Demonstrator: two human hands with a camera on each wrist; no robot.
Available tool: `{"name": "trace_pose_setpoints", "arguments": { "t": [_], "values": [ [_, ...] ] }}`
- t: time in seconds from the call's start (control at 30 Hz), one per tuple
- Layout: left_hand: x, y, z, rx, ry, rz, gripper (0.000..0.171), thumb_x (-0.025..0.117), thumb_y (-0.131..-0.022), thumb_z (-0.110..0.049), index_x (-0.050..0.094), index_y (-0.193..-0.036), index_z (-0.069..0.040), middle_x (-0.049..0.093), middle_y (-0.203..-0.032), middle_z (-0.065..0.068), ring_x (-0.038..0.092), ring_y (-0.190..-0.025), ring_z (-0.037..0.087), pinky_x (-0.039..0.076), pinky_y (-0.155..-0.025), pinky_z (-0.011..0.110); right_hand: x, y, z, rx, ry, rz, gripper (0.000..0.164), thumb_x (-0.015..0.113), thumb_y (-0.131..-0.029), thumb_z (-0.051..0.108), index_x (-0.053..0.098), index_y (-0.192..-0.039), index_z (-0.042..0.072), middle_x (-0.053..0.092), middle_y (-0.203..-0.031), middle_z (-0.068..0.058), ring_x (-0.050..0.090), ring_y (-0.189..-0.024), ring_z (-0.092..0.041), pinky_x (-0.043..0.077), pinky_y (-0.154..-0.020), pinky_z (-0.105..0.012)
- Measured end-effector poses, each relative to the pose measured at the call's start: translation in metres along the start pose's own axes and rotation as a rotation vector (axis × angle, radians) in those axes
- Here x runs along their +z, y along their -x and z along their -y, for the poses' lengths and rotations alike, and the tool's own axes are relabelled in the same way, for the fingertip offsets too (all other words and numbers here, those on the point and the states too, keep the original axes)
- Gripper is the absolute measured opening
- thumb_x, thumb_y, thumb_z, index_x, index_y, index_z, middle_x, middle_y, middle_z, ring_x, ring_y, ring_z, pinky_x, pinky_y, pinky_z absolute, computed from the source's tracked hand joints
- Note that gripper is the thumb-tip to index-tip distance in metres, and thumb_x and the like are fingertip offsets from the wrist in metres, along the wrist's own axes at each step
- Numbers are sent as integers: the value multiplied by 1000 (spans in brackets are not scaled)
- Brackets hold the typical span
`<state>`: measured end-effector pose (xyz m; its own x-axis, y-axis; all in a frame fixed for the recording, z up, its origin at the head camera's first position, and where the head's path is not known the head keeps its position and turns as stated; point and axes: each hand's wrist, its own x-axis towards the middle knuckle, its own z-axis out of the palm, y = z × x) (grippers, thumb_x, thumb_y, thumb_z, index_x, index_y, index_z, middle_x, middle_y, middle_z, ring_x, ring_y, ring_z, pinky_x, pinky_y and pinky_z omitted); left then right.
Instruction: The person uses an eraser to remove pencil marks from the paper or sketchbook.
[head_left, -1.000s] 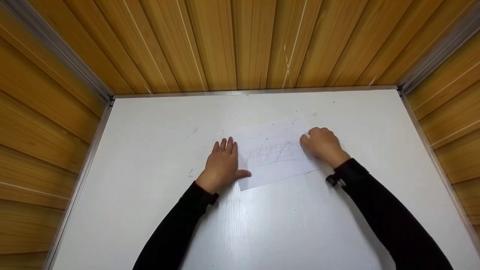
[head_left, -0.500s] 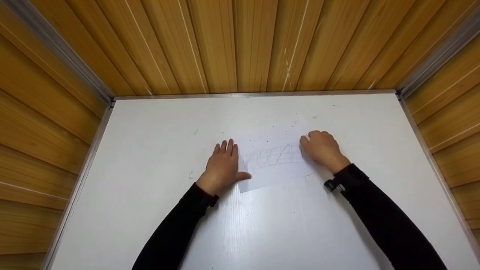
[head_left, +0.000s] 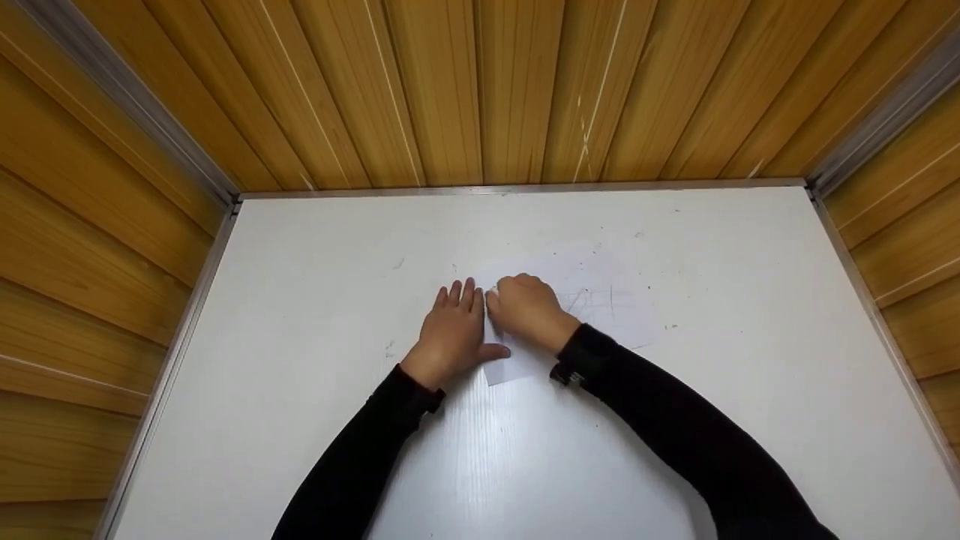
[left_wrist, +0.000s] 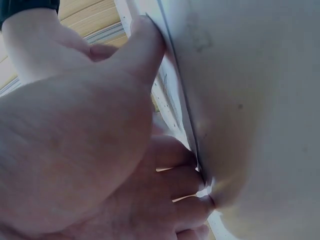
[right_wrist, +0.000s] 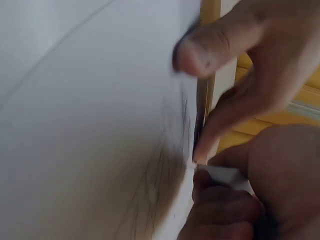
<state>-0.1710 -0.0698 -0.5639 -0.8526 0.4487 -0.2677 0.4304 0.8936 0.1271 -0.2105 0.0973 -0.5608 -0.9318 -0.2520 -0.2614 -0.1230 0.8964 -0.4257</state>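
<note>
Gripping a white eraser (right_wrist: 225,175) between thumb and curled fingers of the right hand (head_left: 529,309), over a pencil-marked paper sheet (head_left: 604,319) at the centre of the head view. Steadying its left edge with the left hand (head_left: 454,330), fingers straight, thumb spread onto it. Might crumple or tear the paper sheet by rubbing hard toward that edge under too little thumb pressure

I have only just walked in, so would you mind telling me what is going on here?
A person is working with both hands over a sheet of white paper on a white table. The left hand rests at the sheet's left edge, its thumb over the paper. The right hand grips a small white block close beside it. Thin drawn lines show on the sheet, to the right of the right hand.
</note>
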Motion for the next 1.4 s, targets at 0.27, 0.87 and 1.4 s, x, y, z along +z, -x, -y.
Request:
{"name": "trace_pose_setpoints", "arguments": {
  "t": [0.27, 0.87, 1.4],
  "values": [
    [-4, 0, -2, -3, -49, 2, 119, 65, -96, -80, 33, -170, 7, 31, -179, 27, 31, -169, 43, 26, -139, 55, -3, -11, -15, 45, 34, -63, 45, 53, -112, 35, 78, -111, -2, 78, -112, -26, 74, -108, -45, 62, -93, -59],
    [-6, 3, 4, -27, -62, 31, 120, 66, -94, -82, 34, -170, 5, 31, -180, 25, 30, -169, 43, 26, -140, 55, -72, 24, -147, 263, -25, -36, 62, 39, -114, 37, 64, -140, -13, 64, -142, -37, 60, -135, -52, 50, -114, -65],
    [-6, 3, 4, -17, 11, 24, 119, 68, -96, -78, 32, -170, 7, 29, -181, 25, 30, -169, 45, 25, -139, 56, -47, 14, -92, 148, -70, -20, 57, 41, -115, 39, 70, -131, -8, 72, -130, -30, 68, -121, -46, 55, -109, -60]
  ]
}}
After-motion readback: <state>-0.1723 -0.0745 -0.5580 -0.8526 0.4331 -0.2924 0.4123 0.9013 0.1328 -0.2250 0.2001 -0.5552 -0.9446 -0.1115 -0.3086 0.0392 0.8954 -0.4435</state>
